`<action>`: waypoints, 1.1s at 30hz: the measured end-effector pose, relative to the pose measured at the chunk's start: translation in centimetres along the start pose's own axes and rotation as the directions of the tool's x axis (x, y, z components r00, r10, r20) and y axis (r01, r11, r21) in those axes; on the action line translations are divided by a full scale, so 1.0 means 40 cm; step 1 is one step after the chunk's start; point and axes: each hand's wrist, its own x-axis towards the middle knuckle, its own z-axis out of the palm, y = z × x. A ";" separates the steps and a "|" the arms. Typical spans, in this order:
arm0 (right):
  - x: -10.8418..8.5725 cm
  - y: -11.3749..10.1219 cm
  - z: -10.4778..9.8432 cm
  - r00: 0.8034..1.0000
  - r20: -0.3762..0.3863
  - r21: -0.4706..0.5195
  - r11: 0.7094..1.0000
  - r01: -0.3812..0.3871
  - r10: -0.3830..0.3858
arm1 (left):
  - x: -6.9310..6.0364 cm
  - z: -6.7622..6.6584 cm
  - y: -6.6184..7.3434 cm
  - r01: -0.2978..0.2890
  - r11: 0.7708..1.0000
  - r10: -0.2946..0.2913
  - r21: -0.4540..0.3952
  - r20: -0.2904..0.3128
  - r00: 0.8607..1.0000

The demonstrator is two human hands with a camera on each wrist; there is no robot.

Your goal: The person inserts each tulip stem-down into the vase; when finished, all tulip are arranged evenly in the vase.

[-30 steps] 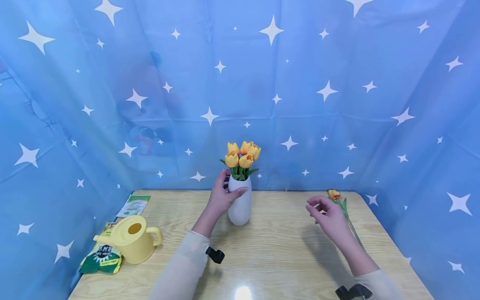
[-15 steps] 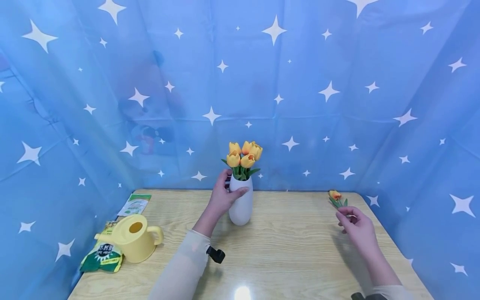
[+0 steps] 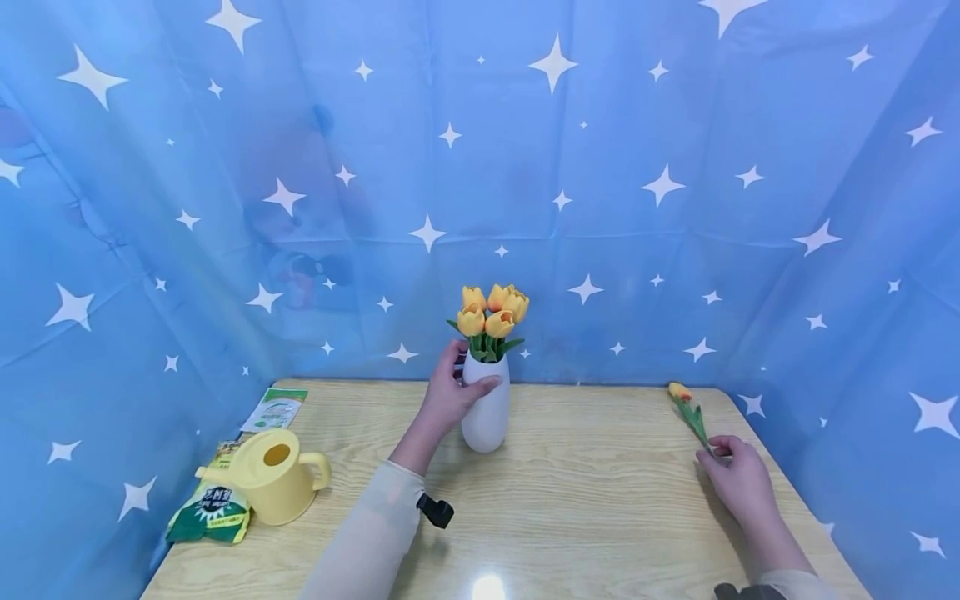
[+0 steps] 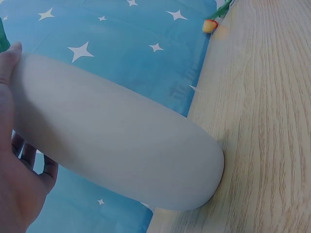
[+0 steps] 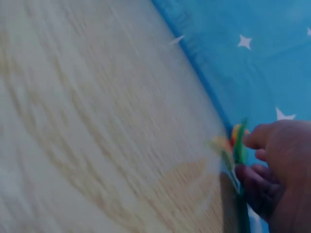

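Observation:
My left hand grips the upper part of a white vase, thumb across the front and fingers behind it. The vase stands upright on the table, and several yellow-orange tulips rise from its mouth. In the left wrist view the vase fills the middle, its base on the wood. Over at the right side, my right hand pinches the green stem of a single orange-yellow tulip low to the table. The right wrist view shows thumb and fingers around that stem, partly blurred; the fingers hide some of it.
A yellow watering can stands at the left of the wooden table. Behind and beside it lie a green bag and a white-green packet. A blue star-patterned curtain borders the table's back and sides.
My right hand has moved right and toward me along the tulip and now pinches its stem; the tulip has turned slightly. My left hand stays on the vase.

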 end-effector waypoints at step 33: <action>0.020 0.042 0.004 0.993 -0.054 0.010 0.995 -0.102 0.103 | -0.004 0.005 0.006 0.031 1.000 -0.031 -0.001 -0.005 1.000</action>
